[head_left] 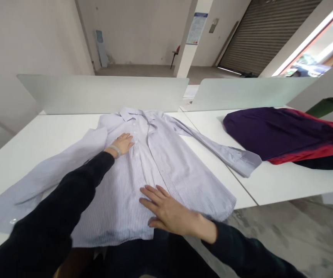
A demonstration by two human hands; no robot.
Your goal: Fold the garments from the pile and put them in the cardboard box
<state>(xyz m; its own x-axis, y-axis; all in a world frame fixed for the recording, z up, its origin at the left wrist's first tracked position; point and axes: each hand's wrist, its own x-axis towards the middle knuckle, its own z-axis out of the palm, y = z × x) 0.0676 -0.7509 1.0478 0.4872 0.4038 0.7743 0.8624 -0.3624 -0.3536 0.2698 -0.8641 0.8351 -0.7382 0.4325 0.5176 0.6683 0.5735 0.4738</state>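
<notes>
A pale lilac striped button-up shirt (178, 154) lies spread on the white table (62, 131), its collar toward the far side and its front unbuttoned. One sleeve stretches to the near left, the other to the right. My left hand (122, 143) rests flat on the shirt's left front, close to the button edge, fingers spread. Lower down, near the hem, my right hand (169, 210) is over the middle of the shirt with its fingers apart. Whether its palm touches the cloth I cannot tell. Neither hand grips anything.
Folded dark purple and red garments (264, 133) are piled on the right part of the table. Frosted divider panels (111, 94) stand along the back edge. A seam crosses the tabletop right of the shirt. Behind are a pillar (193, 42) and a roller shutter (259, 34).
</notes>
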